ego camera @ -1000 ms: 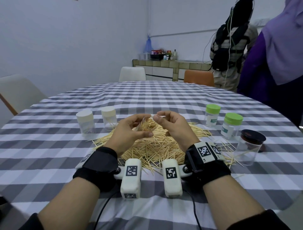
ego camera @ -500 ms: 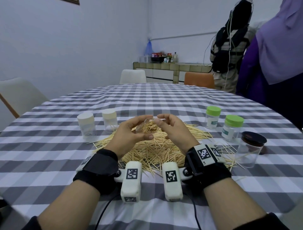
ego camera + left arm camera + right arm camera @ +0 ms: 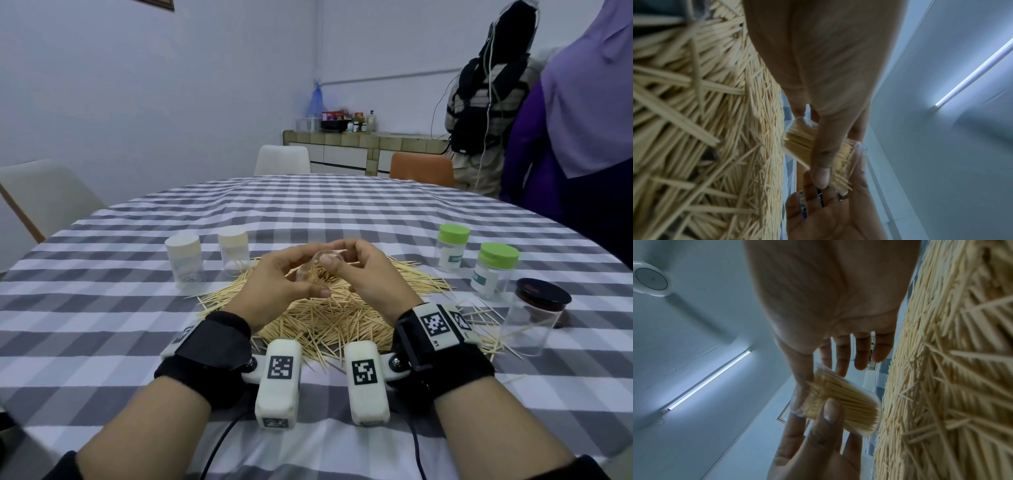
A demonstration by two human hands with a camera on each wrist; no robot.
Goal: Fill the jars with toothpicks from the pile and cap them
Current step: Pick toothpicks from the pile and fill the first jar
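In the centre of the head view the toothpick pile [image 3: 329, 308] spreads under both hands. At centre left two white-lidded jars [image 3: 205, 257] stand close together by the pile's edge. At centre right two green-lidded jars [image 3: 476, 260] and a dark-lidded jar [image 3: 534, 315] line that side, stray toothpicks [image 3: 486, 315] between them. Bare checked tablecloth [image 3: 342, 205] lies across the upper middle, beyond the pile

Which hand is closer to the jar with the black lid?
Right. The right hand is nearer the black-lidded jar on the right; the left hand is farther away.
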